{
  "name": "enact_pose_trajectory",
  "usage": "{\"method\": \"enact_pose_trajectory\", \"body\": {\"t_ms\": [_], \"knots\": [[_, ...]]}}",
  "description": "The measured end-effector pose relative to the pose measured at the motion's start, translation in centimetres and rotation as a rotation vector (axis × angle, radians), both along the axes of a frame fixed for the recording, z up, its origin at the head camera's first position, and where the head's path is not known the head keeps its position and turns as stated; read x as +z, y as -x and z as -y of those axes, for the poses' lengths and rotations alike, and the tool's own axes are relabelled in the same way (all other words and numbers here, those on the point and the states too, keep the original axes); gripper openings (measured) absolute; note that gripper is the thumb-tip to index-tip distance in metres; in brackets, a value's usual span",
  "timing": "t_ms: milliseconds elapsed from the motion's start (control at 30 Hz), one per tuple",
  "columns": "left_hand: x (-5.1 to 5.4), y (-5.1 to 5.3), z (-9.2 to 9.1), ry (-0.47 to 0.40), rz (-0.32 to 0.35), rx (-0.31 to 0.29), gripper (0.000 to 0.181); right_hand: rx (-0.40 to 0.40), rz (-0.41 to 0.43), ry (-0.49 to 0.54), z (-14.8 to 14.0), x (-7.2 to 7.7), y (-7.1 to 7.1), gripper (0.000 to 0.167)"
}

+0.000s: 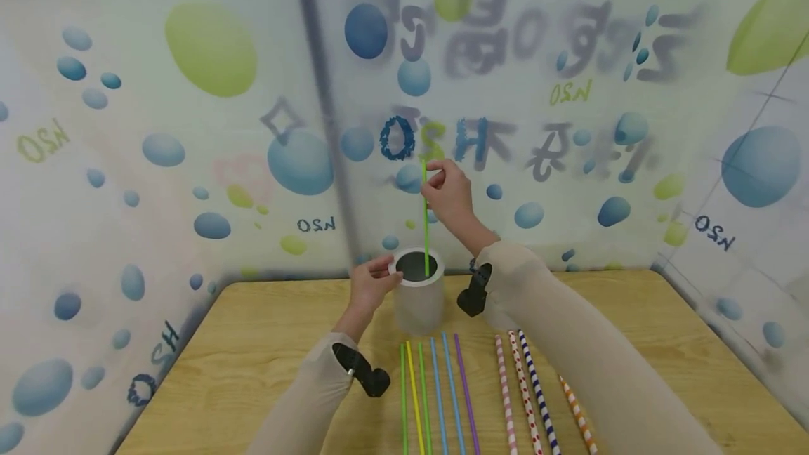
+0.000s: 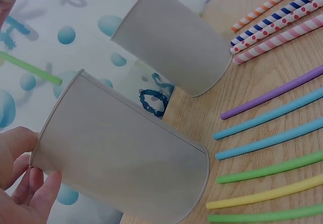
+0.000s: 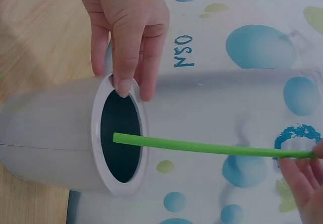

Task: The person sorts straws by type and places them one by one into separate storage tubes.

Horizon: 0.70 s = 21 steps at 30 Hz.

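1. Right hand: fingers closed in a pinch on the upper part of a green straw, which hangs nearly upright.
2. Left hand: fingers bent and holding the rim of the near cup, a digit lapping over its edge.
3. Straw's lower end lined up with the cup's mouth; left wrist view puts it just above the rim, not yet in.
4. Cup upright on the worktop. No other straw shows in its dark mouth, though the bottom can't be seen.
5. Nearer the person, six plain straws lie side by side: two green, one yellow, two blue, one purple.
6. Right of these, four patterned straws: pink stripe, red dot, blue stripe, orange stripe, the last partly behind the sleeve.
7. Second cup stands beside the first, mostly hidden by the right arm in the head view; contents can't be told.
8. Progress, my reading: early. One straw lifted and aimed, not released; ten visible ones lie untouched.
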State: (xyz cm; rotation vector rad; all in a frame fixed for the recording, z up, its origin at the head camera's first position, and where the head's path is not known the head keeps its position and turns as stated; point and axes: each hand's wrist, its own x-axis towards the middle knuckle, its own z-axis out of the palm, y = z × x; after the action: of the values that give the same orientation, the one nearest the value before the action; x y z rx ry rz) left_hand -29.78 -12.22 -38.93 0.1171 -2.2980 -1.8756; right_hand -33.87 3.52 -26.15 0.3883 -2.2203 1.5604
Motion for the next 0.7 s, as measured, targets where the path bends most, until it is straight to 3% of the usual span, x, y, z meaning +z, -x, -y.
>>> {"method": "enact_pose_trajectory", "body": {"t_ms": [200,433,700], "knots": [[0.0,-0.1,0.0,-0.004,0.009,0.002,0.04,0.024,-0.027,0.014,0.8,-1.7,0.5,0.027],[0.1,-0.3,0.0,-0.013,0.014,0.011,0.041,0.126,0.02,-0.034,1.1,-4.9,0.3,0.026],[0.2,-0.3,-0.1,-0.01,-0.002,0.016,0.04,0.142,0.093,-0.052,0.9,-7.5,0.3,0.026]]}}
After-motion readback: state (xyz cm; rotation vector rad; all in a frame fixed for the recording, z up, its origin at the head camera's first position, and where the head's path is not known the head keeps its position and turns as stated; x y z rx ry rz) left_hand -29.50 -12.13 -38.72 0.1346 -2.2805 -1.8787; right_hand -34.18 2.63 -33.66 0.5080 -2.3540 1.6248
